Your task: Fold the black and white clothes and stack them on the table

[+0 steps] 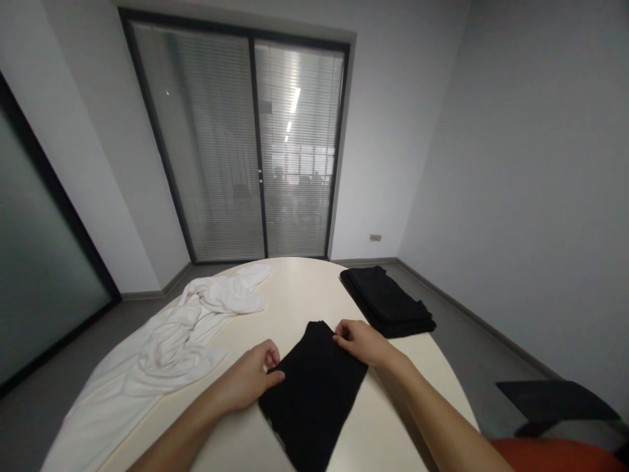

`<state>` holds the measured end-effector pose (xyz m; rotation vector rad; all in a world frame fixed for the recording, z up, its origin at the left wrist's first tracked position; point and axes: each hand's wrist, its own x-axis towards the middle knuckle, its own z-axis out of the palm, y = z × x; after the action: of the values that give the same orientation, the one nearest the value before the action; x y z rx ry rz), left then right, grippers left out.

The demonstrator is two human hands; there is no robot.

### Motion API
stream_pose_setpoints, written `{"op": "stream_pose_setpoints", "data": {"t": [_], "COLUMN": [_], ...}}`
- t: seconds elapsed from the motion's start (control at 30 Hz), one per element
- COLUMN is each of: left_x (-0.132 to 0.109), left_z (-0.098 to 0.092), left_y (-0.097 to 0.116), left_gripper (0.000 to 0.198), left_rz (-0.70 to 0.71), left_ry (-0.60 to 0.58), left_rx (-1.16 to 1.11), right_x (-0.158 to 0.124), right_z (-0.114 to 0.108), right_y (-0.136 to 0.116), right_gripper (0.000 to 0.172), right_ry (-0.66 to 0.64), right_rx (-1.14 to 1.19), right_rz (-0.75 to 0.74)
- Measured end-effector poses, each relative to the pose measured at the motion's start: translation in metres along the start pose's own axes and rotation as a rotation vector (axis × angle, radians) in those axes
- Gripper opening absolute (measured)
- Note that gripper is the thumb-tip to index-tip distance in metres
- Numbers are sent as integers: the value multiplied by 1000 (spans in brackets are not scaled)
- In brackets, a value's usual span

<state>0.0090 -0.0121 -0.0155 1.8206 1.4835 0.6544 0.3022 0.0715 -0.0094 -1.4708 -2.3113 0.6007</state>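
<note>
A black cloth garment (314, 400) lies in front of me, partly folded, its lower end cut off by the bottom of the view. At its left edge, my left hand (255, 372) pinches the fabric between thumb and curled fingers. My right hand (361, 341) grips the upper right edge in the same way, thumb pressed to the cloth. Close beyond my right hand is a stack of folded black clothes (386, 301). To the left, a white cloth (171, 347) lies crumpled and hangs over the table's edge.
The pale round table (299, 288) carries all the cloth. A chair with a black armrest (560, 401) and orange seat (555, 455) stands at the lower right. Glass panels with blinds (221, 151) and a wall socket (375, 237) are behind the table.
</note>
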Motion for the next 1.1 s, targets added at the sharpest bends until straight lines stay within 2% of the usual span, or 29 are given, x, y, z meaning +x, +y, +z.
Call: {"op": "stream_pose_setpoints", "data": {"t": [0.1, 0.2, 0.27, 0.37, 0.53, 0.63, 0.73, 0.83, 0.97, 1.03, 1.1], "left_x": [9, 15, 16, 12, 1, -2, 1, 9, 22, 27, 30], "left_z": [-2, -4, -4, -6, -10, -8, -3, 5, 15, 19, 22], "left_y": [-9, -13, -10, 1, 19, 20, 16, 8, -11, -23, -35], "left_gripper": [15, 17, 16, 16, 24, 22, 18, 35, 63, 63, 60], "left_rz": [60, 138, 222, 389, 657, 712, 595, 356, 108, 70, 88], "left_ry": [128, 177, 185, 209, 214, 249, 384, 469, 343, 324, 365], "left_rx": [7, -1, 23, 135, 262, 237, 131, -74, -334, -324, -204], "right_x": [-6, -9, -9, -10, -17, -22, -24, -25, -21, -18, -15], "right_z": [-9, -11, -9, -6, -9, -13, -15, -17, -18, -19, -22], "right_y": [-2, -9, -15, -27, -51, -63, -67, -64, -53, -48, -45], "right_gripper": [31, 39, 52, 69, 67, 60, 43, 33, 30, 32, 33], "right_ry": [-84, 19, 104, 76, 64, 46, 28, 14, 67, 139, 235], "right_rx": [-43, -85, -53, -28, -75, -80, -74, -84, -127, -146, -152], "right_rz": [43, 27, -112, -339, -459, -437, -376, -352, -238, -132, -30]}}
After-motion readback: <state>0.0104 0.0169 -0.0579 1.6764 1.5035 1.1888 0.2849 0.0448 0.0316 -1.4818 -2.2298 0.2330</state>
